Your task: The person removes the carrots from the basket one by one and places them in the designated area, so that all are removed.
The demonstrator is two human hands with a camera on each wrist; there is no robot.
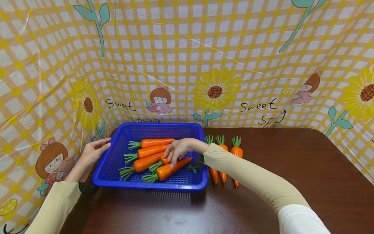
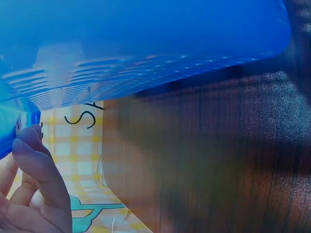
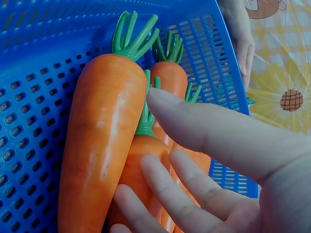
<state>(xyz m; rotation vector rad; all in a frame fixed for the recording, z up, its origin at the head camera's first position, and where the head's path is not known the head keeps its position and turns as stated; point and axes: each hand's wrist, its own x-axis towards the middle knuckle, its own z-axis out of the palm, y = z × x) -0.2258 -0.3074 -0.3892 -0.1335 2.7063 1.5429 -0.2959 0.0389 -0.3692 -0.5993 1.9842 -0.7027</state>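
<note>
A plastic basket (image 1: pixel 150 186) is standing on the left of a table (image 1: pixel 277 159), with a cloth (image 1: pixel 181 58) hanging behind. Five carrots (image 1: pixel 146 162) are lying inside, stalks leftward; three more carrots (image 1: pixel 236 152) are lying to its right. The left hand (image 1: pixel 92 152) is touching the left rim; the right hand (image 1: pixel 181 149) is overlying the front carrots.

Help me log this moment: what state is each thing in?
Blue basket, upright
Five visible carrots inside, lying down
Three carrots outside, lying side by side, partly hidden
Left hand, at basket's rim, grip unclear
Right hand, over carrots inside, thumb spread
Patterned cloth, creased
</note>
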